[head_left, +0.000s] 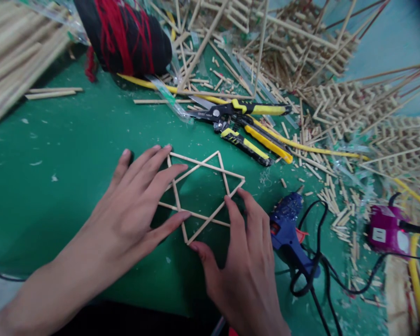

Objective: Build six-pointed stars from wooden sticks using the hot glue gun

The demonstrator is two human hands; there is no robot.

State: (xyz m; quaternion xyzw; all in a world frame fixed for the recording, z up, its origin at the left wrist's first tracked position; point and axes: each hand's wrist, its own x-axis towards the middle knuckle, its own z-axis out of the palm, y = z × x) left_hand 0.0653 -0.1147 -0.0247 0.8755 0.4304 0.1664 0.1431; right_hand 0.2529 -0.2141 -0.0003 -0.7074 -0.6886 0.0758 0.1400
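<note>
A six-pointed star of thin wooden sticks (210, 219), made of two crossed triangles, lies flat on the green tabletop. My left hand (136, 200) rests over its left side with fingers spread, the thumb and index finger touching the sticks and hiding the left points. On the star's right side, my right hand (245, 252) has its thumb by the near point and its index finger against the right edge, fingers apart. It covers the lower right point. A blue glue gun (287, 233) lies just right of this hand.
Yellow-black shears (219, 114) and a yellow-handled tool (269, 141) lie beyond the star. A black spool with red yarn (126, 39) and stacked sticks (24, 56) occupy the far left. Cut sticks, zigzag stick assemblies (350, 107), cables and a purple box (387, 228) crowd the right.
</note>
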